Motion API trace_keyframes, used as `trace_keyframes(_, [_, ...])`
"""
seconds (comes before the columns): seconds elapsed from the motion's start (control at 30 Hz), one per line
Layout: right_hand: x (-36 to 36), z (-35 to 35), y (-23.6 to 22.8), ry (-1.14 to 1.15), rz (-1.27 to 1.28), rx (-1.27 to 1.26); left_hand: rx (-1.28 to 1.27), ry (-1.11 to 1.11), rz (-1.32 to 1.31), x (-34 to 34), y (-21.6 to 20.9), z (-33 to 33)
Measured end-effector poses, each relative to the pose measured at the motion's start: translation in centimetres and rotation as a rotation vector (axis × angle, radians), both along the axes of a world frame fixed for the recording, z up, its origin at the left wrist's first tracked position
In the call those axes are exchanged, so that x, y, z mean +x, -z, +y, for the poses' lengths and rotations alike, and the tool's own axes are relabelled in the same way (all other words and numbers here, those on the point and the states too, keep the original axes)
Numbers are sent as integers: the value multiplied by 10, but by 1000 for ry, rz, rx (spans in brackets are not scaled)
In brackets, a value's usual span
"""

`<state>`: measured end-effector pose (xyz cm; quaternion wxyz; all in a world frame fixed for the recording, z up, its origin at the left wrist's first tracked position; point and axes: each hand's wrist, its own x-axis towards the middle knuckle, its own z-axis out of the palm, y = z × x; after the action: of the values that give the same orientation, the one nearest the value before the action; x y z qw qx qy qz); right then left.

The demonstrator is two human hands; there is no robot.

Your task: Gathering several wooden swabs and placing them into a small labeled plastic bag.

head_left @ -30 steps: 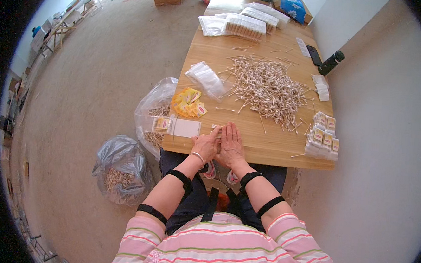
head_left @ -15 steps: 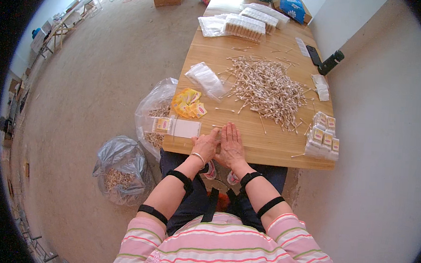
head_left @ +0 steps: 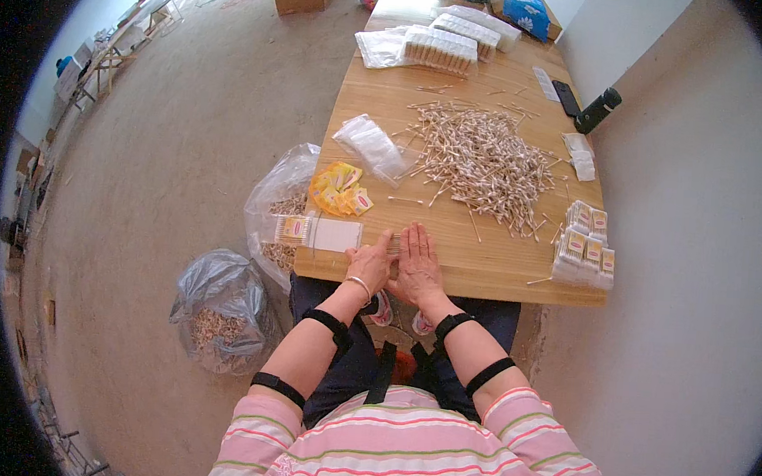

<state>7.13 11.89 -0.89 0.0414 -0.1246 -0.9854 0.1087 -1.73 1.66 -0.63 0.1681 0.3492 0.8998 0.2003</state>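
Note:
A small row of cotton swabs (head_left: 394, 245) lies side by side near the table's front edge, squeezed between my hands. My left hand (head_left: 369, 263) presses against the row's left side with bent fingers. My right hand (head_left: 417, 262) rests flat over the right side, fingers straight and together, hiding part of the swabs. Just left of my left hand are a blank white card (head_left: 337, 235) and a clear pack of swabs with a yellow label (head_left: 292, 229). Beyond them sits a cluster of yellow label cards (head_left: 340, 190). A large heap of loose swabs (head_left: 486, 161) spreads farther back.
Clear plastic bags (head_left: 371, 146) lie left of the heap. Filled packs (head_left: 585, 250) are stacked at the right edge. A phone (head_left: 567, 98) and dark bottle (head_left: 598, 110) stand by the wall. Bags of swabs (head_left: 219, 315) sit on the floor at left.
My left fingers have shifted slightly up along the row. A swab that lay crosswise above them no longer shows there. My right hand keeps its place.

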Motion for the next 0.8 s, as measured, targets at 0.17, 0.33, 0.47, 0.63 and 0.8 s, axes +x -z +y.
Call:
trace_keyframes(0.17, [1, 1, 0, -4, 17, -15, 21, -27, 25, 3, -1, 1])
trace_keyframes(0.33, [5, -4, 2, -5, -13, -13, 94, -49, 20, 4, 9, -3])
trace_keyframes(0.47, [6, -4, 12, 18, 23, 105, 131, -62, -25, 3, 6, -3])
trace_keyframes(0.63, [4, -9, 7, 28, 75, -51, 610, -229, -141, -2, 7, -1])
trace_keyframes(0.8, [-3, -15, 3, 53, -13, -48, 833, -256, -235, -3, 21, 2])
